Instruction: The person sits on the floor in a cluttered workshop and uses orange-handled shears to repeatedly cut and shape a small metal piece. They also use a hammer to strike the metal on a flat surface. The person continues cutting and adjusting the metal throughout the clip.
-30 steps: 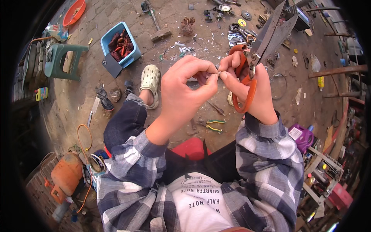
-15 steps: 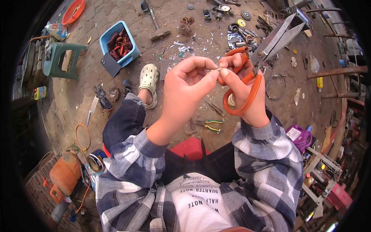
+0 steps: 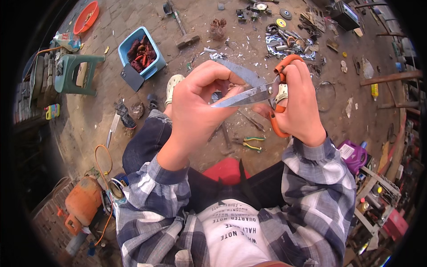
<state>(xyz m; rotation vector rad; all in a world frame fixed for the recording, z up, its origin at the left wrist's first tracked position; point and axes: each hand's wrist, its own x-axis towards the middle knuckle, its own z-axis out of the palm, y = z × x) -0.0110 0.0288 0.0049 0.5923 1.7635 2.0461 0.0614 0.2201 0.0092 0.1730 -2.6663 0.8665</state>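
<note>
Orange-handled scissors (image 3: 247, 95) lie in my right hand (image 3: 303, 100), whose fingers pass through and around the handle loops. The blades stand apart and point left. One blade crosses in front of the fingertips of my left hand (image 3: 191, 100); the other reaches past their far side. My left thumb and index finger are pressed together in a pinch between the blades. What they hold is too small and too covered to make out.
On the ground beyond sit a blue bin (image 3: 153, 51) of dark red scraps, a hammer (image 3: 187, 41) and metal parts (image 3: 289, 42). Pliers (image 3: 249, 144) lie below my hands. A green stool (image 3: 73, 71) and a knife (image 3: 114, 124) are at left; a purple jug (image 3: 353, 155) stands at right.
The scissors have swung from pointing up and right to pointing left, across my left fingertips. My right thumb and fingers have left the pinch at my left hand and moved apart from it.
</note>
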